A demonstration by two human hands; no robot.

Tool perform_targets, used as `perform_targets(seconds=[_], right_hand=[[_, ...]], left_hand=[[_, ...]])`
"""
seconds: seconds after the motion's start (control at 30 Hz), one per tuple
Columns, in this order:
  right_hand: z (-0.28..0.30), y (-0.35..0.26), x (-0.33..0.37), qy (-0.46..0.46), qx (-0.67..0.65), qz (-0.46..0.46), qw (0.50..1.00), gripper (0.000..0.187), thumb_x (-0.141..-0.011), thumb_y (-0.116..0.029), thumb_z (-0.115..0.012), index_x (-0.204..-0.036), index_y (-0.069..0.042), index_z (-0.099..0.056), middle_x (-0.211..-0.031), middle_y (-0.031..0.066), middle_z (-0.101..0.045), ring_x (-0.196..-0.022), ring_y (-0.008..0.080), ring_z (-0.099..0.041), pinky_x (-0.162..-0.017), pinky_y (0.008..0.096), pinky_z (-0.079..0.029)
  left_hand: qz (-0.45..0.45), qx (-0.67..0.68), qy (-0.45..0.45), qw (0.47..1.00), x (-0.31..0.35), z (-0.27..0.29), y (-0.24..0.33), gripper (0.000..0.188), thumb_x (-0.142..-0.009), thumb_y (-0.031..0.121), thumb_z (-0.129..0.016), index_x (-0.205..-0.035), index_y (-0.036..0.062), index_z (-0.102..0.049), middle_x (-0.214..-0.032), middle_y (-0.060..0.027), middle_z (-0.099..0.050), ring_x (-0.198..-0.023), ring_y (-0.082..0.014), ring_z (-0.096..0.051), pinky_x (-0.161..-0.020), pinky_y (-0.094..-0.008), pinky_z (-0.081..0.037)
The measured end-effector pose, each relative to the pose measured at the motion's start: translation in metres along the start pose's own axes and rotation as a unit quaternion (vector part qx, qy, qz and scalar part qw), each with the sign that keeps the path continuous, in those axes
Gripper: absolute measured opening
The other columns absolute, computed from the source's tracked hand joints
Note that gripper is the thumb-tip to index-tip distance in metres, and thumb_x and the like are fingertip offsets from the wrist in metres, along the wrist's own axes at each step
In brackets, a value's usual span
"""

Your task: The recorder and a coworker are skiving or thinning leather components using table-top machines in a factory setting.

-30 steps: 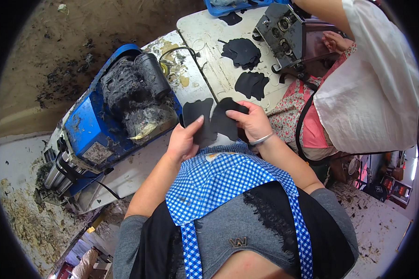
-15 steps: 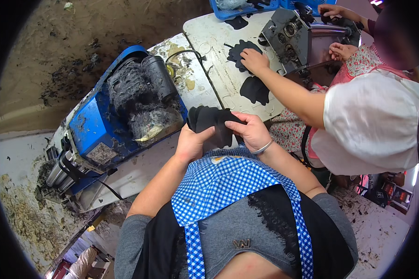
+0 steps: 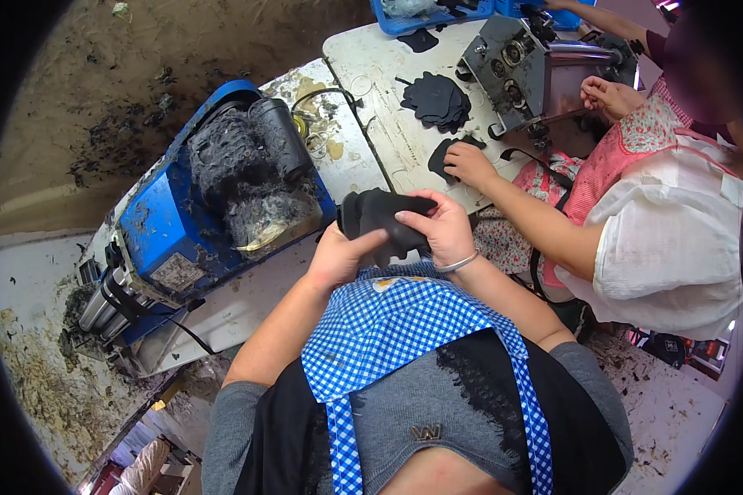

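Observation:
Between my hands, just above my checked apron, is a small bunch of thin, soft black cut pieces point(image 3: 380, 216) with wavy edges. My left hand point(image 3: 336, 254) grips their left side, its thumb lying across the front. My right hand point(image 3: 447, 233) pinches their right edge between thumb and fingers. How many pieces I hold cannot be made out. On the white table beyond lies a fanned pile of similar black pieces point(image 3: 437, 101). A smaller black pile point(image 3: 439, 160) is nearer, partly under a co-worker's hand point(image 3: 469, 165).
To my left stands a blue machine point(image 3: 161, 223) with rollers, heaped with dark grey fluff point(image 3: 231, 157). A grey metal roller machine point(image 3: 512, 66) is at the far right, near another person's hand point(image 3: 609, 99). Blue baskets point(image 3: 433, 20) sit at the back. Dark scraps litter the surfaces.
The co-worker's hand has moved from the fanned pile to the smaller, nearer one. At the far right, a hand has gone up towards the blue basket. My hands have shifted the black pieces slightly.

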State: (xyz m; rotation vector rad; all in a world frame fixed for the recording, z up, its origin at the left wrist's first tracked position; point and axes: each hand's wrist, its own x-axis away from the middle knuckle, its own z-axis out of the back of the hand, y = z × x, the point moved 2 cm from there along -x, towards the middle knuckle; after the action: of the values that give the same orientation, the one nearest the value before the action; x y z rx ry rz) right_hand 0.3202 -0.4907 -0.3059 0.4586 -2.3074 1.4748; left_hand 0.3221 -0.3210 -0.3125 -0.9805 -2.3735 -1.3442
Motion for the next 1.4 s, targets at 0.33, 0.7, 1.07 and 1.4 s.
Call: perform_targets(seconds=[0.33, 0.7, 1.07, 1.4], right_hand=[[0.014, -0.016, 0.002, 0.012, -0.021, 0.058, 0.998, 0.03, -0.077, 0.005, -0.065, -0.105, 0.003, -0.056, -0.09, 0.0109, -0.064, -0.076, 0.0145, -0.063, -0.07, 0.0254, -0.053], [0.051, -0.054, 0.026, -0.069, -0.109, 0.018, 0.991, 0.022, -0.08, 0.003, -0.059, -0.102, 0.001, -0.058, -0.093, 0.008, -0.063, -0.08, 0.0164, -0.063, -0.073, 0.0263, -0.051], [0.035, -0.01, -0.011, -0.081, -0.119, -0.092, 0.985, 0.045, -0.08, 0.002, -0.063, -0.122, 0.004, -0.046, -0.101, 0.0133, -0.062, -0.088, 0.0172, -0.062, -0.078, 0.0269, -0.05], [0.013, -0.024, 0.008, -0.13, -0.003, -0.054, 0.99, 0.056, -0.073, 0.009, -0.064, -0.124, 0.005, -0.042, -0.098, 0.0135, -0.064, -0.087, 0.0175, -0.063, -0.078, 0.0276, -0.052]], left_hand=[[0.015, 0.095, 0.101, 0.99, -0.003, 0.012, -0.003, 0.026, -0.079, 0.009, -0.064, -0.103, 0.0001, -0.059, -0.097, -0.0112, -0.063, -0.084, -0.02, -0.063, -0.071, -0.0349, -0.053], [-0.121, 0.069, 0.148, 0.979, -0.013, 0.003, -0.005, 0.032, -0.079, -0.003, -0.064, -0.109, -0.0006, -0.055, -0.105, -0.0095, -0.061, -0.094, -0.0177, -0.06, -0.082, -0.0302, -0.049], [-0.107, 0.036, 0.052, 0.992, -0.021, -0.009, -0.008, 0.03, -0.082, 0.0, -0.061, -0.112, -0.0004, -0.054, -0.104, -0.0106, -0.062, -0.092, -0.0184, -0.061, -0.08, -0.0319, -0.051], [-0.076, 0.035, 0.048, 0.995, -0.024, -0.009, -0.004, 0.028, -0.08, 0.001, -0.065, -0.107, 0.001, -0.058, -0.099, -0.0073, -0.064, -0.087, -0.0151, -0.062, -0.075, -0.0281, -0.051]])
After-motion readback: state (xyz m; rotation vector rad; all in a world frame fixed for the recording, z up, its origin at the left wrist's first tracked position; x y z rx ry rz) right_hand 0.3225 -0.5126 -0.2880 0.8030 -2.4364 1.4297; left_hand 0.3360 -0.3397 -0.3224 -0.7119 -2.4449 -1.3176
